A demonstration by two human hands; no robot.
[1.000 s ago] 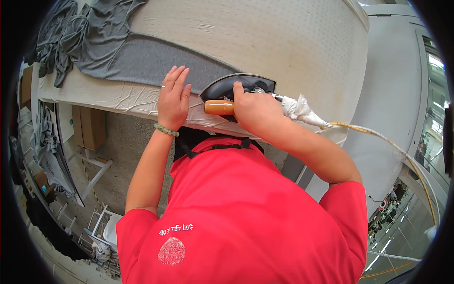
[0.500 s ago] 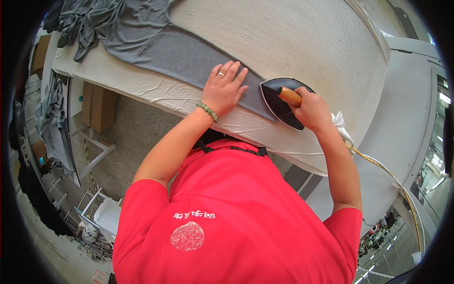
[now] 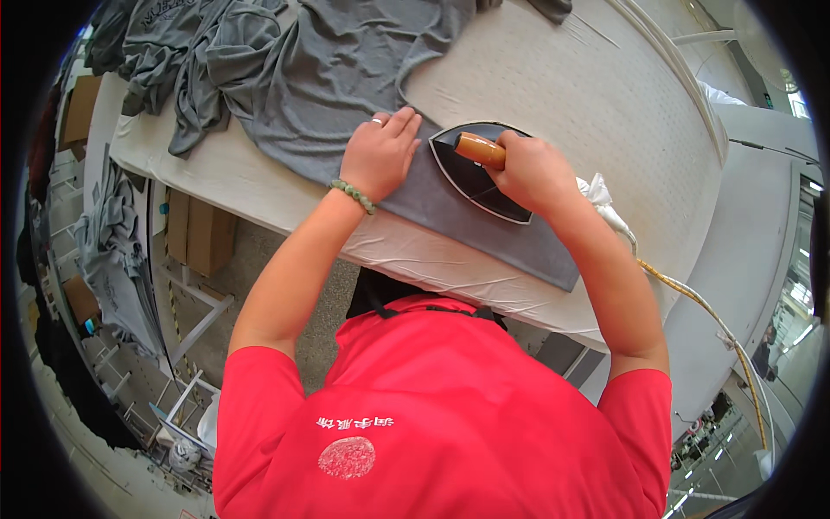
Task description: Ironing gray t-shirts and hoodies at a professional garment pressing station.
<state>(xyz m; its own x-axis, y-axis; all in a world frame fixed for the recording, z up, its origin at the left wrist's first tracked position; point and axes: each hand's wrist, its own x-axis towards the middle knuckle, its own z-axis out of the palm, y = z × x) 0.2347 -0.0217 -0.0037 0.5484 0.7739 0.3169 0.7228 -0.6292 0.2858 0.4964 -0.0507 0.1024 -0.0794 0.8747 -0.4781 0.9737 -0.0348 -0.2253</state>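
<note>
With its fingers stretched out, my left hand (image 3: 377, 158) rests on a grey knit garment (image 3: 311, 95). A green bead bracelet circles that wrist. My right hand (image 3: 538, 176) is wrapped around the wooden handle of an iron (image 3: 462, 177), which has a black top and a pale rim. The iron lies on the garment's smooth, narrow part, its pointed front toward my left hand and a little to the right of it. Toward the far left, the rest of the garment is bunched in folds. The iron's soleplate is hidden beneath it.
A cream-covered ironing table (image 3: 640, 130) carries the garment. From behind the iron, a yellowish hose (image 3: 692, 298) runs off the table's right side. On the left, cardboard boxes (image 3: 201, 232) stand below table height, near a rack with hanging grey garments (image 3: 117, 251).
The iron and my right hand have moved left along the garment. My left hand has also shifted left. The garment has come rightward and nearer, so more of it shows.
</note>
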